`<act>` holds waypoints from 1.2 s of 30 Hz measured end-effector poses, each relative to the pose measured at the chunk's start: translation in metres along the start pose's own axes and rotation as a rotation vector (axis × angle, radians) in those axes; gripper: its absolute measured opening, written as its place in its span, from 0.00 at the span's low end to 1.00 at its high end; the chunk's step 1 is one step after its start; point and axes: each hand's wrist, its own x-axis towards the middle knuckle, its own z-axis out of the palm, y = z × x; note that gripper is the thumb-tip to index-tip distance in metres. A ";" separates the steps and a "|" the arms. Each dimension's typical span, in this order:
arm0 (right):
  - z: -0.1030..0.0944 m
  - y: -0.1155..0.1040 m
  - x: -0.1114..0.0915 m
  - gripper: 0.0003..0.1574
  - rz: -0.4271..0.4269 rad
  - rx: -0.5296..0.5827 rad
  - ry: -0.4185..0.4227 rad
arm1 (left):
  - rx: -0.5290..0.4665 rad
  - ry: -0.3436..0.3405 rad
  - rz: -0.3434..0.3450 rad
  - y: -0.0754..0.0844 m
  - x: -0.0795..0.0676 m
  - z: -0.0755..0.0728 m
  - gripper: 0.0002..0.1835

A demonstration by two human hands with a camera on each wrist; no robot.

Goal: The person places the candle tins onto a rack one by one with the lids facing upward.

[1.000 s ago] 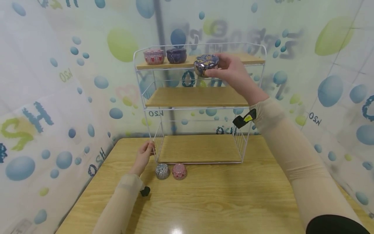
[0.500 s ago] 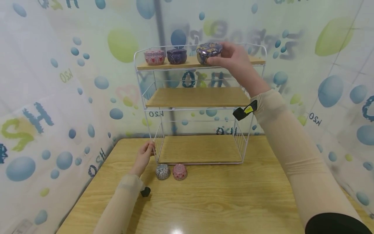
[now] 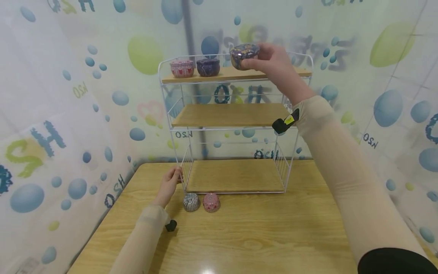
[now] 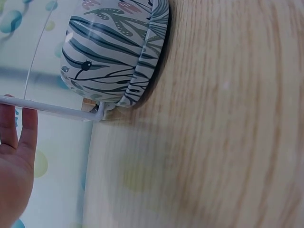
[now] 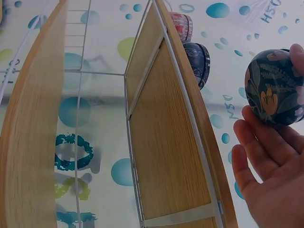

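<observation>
My right hand (image 3: pixel 273 62) holds a round dark tin (image 3: pixel 242 57) with a yellow flower pattern between thumb and fingers. The tin is raised just over the front of the wire rack's top shelf (image 3: pixel 254 73); in the right wrist view the flowered tin (image 5: pixel 273 88) is apart from the shelf board. Down at the table, my left hand (image 3: pixel 169 182) grips the rack's left front post (image 4: pixel 52 108). A pink tin (image 3: pixel 182 69) and a dark purple tin (image 3: pixel 208 67) stand on the top shelf's left part.
On the table (image 3: pixel 260 236), before the rack, lie a black-and-white patterned tin (image 3: pixel 191 202) and a pink tin with hearts (image 3: pixel 211 202). The rack's middle shelf (image 3: pixel 232 115) and bottom shelf (image 3: pixel 236 176) are wooden boards. A patterned curtain (image 3: pixel 102 87) hangs behind.
My right hand has lifted the flowered tin from in front of the top shelf's edge to above its board. My left hand stays on the post.
</observation>
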 end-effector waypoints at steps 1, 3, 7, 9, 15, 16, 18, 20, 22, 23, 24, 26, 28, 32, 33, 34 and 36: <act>0.000 0.000 0.001 0.39 0.005 -0.006 -0.001 | -0.007 0.002 0.001 -0.001 0.001 0.000 0.17; -0.001 -0.001 0.003 0.42 0.019 -0.019 0.002 | -0.016 0.005 0.009 -0.007 0.003 -0.001 0.18; -0.002 -0.002 0.006 0.47 0.031 -0.043 0.001 | -0.015 0.021 0.011 -0.022 0.009 -0.002 0.20; -0.001 -0.003 0.006 0.46 0.024 -0.051 -0.001 | -0.001 0.024 0.020 -0.026 0.010 -0.002 0.21; 0.001 -0.003 0.011 0.42 0.025 -0.053 0.006 | -0.006 0.019 0.004 -0.027 0.009 -0.001 0.21; 0.001 -0.002 0.012 0.44 0.032 -0.057 0.010 | -0.011 0.018 -0.004 -0.026 0.009 -0.001 0.20; 0.001 -0.001 0.013 0.47 0.049 -0.081 0.016 | -0.025 0.010 -0.015 -0.024 0.009 -0.001 0.19; 0.001 0.001 0.013 0.51 0.064 -0.097 0.023 | -0.033 0.001 -0.021 -0.021 0.008 -0.001 0.18; 0.000 0.003 0.014 0.49 0.065 -0.091 0.026 | -0.037 -0.004 -0.020 -0.019 0.008 -0.001 0.18; 0.001 0.005 0.015 0.46 0.059 -0.080 0.026 | -0.035 -0.005 -0.020 -0.019 0.007 -0.001 0.18; 0.001 0.006 0.015 0.43 0.054 -0.069 0.027 | -0.032 -0.004 -0.020 -0.019 0.007 -0.001 0.18; 0.001 0.007 0.016 0.39 0.050 -0.048 0.028 | -0.024 0.003 -0.022 -0.021 0.007 -0.001 0.19; 0.002 0.007 0.017 0.40 0.060 -0.054 0.029 | -0.020 0.015 -0.015 -0.024 0.007 -0.002 0.20; 0.002 0.005 0.019 0.51 0.100 -0.131 0.028 | -0.009 0.028 0.018 -0.029 0.008 -0.002 0.22; 0.003 0.004 0.019 0.52 0.101 -0.145 0.029 | -0.011 0.031 0.028 -0.030 0.009 -0.002 0.22; 0.003 0.004 0.019 0.53 0.102 -0.154 0.031 | -0.009 0.030 0.031 -0.030 0.009 -0.002 0.22; 0.004 0.003 0.020 0.52 0.093 -0.150 0.034 | -0.018 0.024 0.032 -0.028 0.010 -0.002 0.22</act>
